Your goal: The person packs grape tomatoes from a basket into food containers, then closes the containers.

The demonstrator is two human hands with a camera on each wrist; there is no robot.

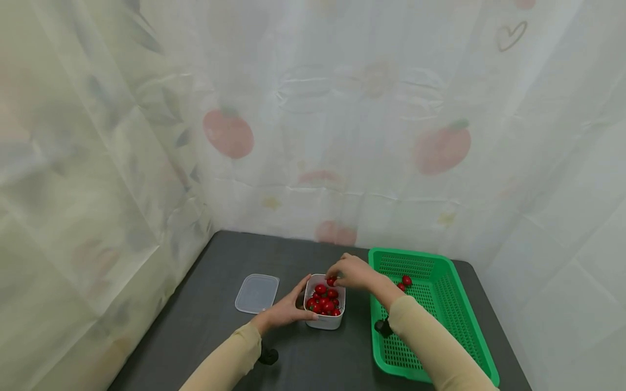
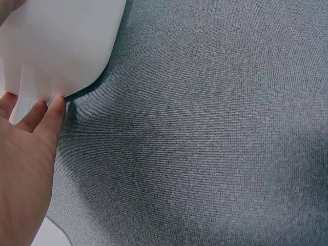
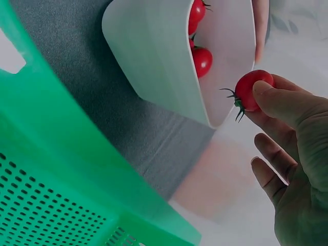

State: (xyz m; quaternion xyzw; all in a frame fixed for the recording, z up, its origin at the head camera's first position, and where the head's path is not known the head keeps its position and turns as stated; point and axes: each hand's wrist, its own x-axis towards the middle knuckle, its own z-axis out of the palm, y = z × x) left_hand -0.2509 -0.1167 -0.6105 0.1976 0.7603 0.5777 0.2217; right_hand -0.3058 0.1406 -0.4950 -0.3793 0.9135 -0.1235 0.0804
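A small white plastic container (image 1: pixel 324 323) stands on the dark table, holding several red cherry tomatoes (image 1: pixel 324 304). My left hand (image 1: pixel 285 311) grips it from the left, thumb along the near side and fingers at the far side; in the left wrist view, fingertips (image 2: pixel 58 105) press against its wall. Over the far right corner of the container, my right hand (image 1: pixel 354 271) pinches one cherry tomato (image 3: pixel 251 90) between thumb and index finger. Its green stem shows in the right wrist view, and the other fingers are loosely bent.
A green perforated plastic basket (image 1: pixel 459 296) lies to the right under my right forearm, with a couple of tomatoes (image 1: pixel 406 281) visible inside. Left of the container, a translucent lid (image 1: pixel 256 294) lies flat on the table (image 1: pixel 210 315). Printed curtains (image 1: pixel 313 136) surround the table.
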